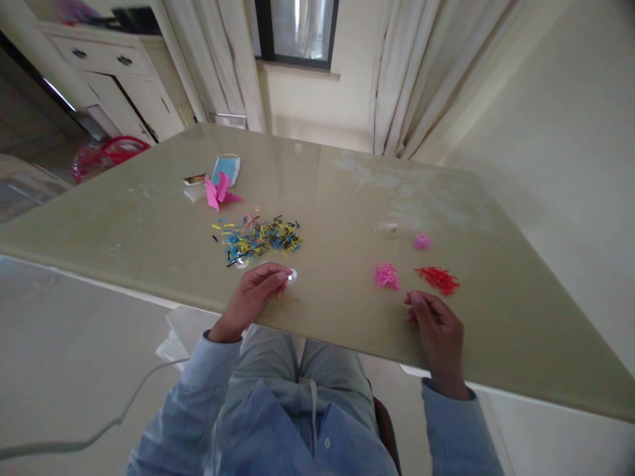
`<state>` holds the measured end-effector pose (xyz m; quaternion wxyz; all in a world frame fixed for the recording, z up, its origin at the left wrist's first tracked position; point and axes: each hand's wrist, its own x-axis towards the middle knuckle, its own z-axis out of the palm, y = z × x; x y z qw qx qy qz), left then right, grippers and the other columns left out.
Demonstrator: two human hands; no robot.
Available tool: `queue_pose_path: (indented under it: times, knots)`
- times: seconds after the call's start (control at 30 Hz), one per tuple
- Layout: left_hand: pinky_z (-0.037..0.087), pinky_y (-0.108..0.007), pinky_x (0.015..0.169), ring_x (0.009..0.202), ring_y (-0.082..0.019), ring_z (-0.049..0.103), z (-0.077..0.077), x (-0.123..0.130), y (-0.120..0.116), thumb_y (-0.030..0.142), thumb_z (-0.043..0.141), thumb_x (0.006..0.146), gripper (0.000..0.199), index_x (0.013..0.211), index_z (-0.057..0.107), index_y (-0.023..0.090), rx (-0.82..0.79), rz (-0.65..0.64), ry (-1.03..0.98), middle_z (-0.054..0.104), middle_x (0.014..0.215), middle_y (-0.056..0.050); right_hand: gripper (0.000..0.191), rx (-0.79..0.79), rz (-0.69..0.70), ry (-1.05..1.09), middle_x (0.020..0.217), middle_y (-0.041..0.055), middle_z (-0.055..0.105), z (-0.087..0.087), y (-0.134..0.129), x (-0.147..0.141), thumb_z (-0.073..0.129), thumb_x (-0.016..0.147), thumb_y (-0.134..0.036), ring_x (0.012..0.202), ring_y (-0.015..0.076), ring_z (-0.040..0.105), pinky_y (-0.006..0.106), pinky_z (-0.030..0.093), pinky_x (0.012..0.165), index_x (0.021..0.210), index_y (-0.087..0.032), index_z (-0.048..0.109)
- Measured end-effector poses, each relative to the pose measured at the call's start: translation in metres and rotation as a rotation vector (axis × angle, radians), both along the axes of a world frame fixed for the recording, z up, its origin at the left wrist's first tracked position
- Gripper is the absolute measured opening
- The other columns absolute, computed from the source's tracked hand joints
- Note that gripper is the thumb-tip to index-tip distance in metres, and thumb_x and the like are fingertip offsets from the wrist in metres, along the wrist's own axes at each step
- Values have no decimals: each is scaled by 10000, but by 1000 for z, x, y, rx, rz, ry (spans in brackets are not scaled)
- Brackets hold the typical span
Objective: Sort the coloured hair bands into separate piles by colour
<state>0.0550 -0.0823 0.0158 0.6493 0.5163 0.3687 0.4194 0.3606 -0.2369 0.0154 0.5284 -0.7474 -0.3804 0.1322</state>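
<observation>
My left hand pinches a small round whitish, shiny piece near the table's front edge. Just beyond it lies a loose pile of blue, yellow and black bits. On the right, my right hand is over the table with its thumb and fingers pressed together; anything between them is too small to make out. A pink pile lies beyond and left of its fingertips, and a red pile is just beyond it.
Farther off on the green table are a blue face mask, a folded pink paper shape and a small wrapper. A clear tube-like object lies near a pink-purple clump. A wall borders the right side.
</observation>
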Motion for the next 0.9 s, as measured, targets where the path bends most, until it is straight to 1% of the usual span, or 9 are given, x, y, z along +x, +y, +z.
queue_pose_path:
  times: [0.1,0.2,0.27,0.33,0.43,0.57,0.67,0.77,0.9]
  knots:
    - [420,-217,536,560,-97,519,5,-10,9,415,779,775,274,862,768,155,67,78,68,638,674,-15,373,-6,3,28,678,35,675,4,3,0,663,849,-562,554,166,589,282,489,545,810,-197,726]
    - [414,-227,545,559,-109,511,15,-27,28,404,732,786,266,883,770,159,216,227,242,647,665,-11,382,-18,16,18,672,35,670,4,5,0,674,826,-575,552,169,584,285,486,543,803,-198,731]
    - [425,-247,579,602,-136,551,23,-39,46,379,669,811,260,904,777,161,339,321,464,704,735,-36,390,-35,25,5,666,34,665,4,5,0,676,816,-580,558,172,586,288,488,553,796,-195,732]
    - [442,-277,652,673,-171,598,31,-48,65,328,619,829,241,882,785,162,490,391,764,750,823,-66,401,-48,27,0,670,37,667,4,5,0,677,807,-587,556,173,584,290,487,554,790,-190,730]
    - [447,-309,739,778,-225,645,38,-54,93,260,577,842,249,862,797,146,640,351,1079,771,885,-113,422,-63,22,-4,661,40,667,3,5,1,680,794,-603,549,178,582,293,482,543,792,-184,729]
    - [439,-322,721,788,-261,665,36,-54,119,250,584,842,246,854,810,154,595,206,1281,775,878,-139,430,-86,26,-21,612,30,638,3,5,1,680,789,-615,563,194,591,296,477,544,785,-188,730]
    - [428,-319,702,779,-266,663,30,-52,128,275,622,846,225,867,818,167,576,150,1339,770,855,-147,429,-95,24,-20,639,36,650,3,4,1,675,798,-613,574,194,596,297,482,557,788,-188,732]
    - [425,-316,697,778,-262,664,25,-52,129,292,633,863,235,930,818,165,541,163,1318,767,873,-148,432,-101,20,-24,660,42,663,3,4,1,678,794,-613,581,193,597,297,485,567,795,-185,732]
    - [451,-317,725,830,-264,675,23,-52,127,365,592,901,330,1051,789,147,505,196,1330,771,961,-151,436,-113,10,-18,673,41,666,2,3,1,679,792,-609,584,185,591,286,478,568,809,-177,733]
